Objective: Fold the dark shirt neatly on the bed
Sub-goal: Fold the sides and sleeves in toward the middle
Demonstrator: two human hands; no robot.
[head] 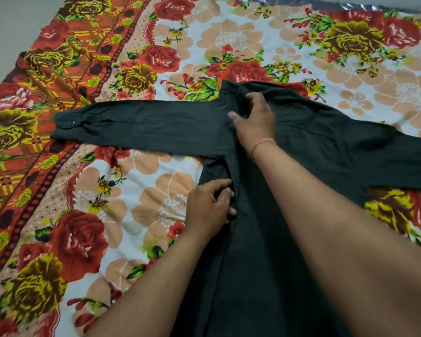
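Note:
The dark shirt [301, 147] lies spread on the floral bed sheet [229, 37], collar toward the far side. One long sleeve [136, 126] stretches straight out to the left, its buttoned cuff at the far left end. The other sleeve runs off the right edge of the view. My right hand [254, 120] presses on the fabric near the collar and left shoulder, fingers bent into the cloth. Below the armpit, my left hand [209, 207] pinches the shirt's left side edge. My forearms cover much of the shirt's lower body.
The bed sheet has red and yellow roses, with an orange patterned border [34, 142] along the left. A grey shiny edge [350, 6] shows at the top right. Pale floor [10, 25] lies beyond the bed's far left corner.

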